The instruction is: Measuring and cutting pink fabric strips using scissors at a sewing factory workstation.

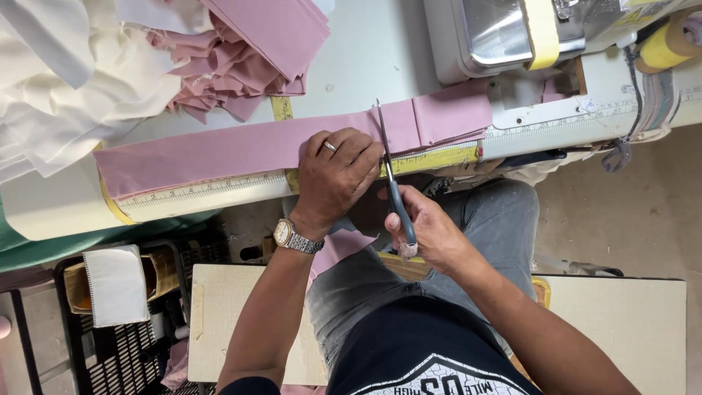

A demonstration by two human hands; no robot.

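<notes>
**Scissors meeting a pink strip at the table edge**

Far left, a heap of cream cloth (66, 80) is spilling over the table (365, 58), with a pile of pink cut pieces (241, 58) lying just beside it. A long pink fabric strip (212, 150) is running along the table's front edge, above a yellow measuring tape (205, 192). The left hand (338, 175), wearing a ring and a wristwatch (291, 238), is pressing flat on the strip, fingers spread slightly and curling over the edge. Right beside it, the scissors (391, 183) are standing upright across the strip, blades nearly together. The right hand (428, 230) is gripping their handles, fingers closed around them. Further right, a sewing machine (504, 36) is sitting on the table.
</notes>
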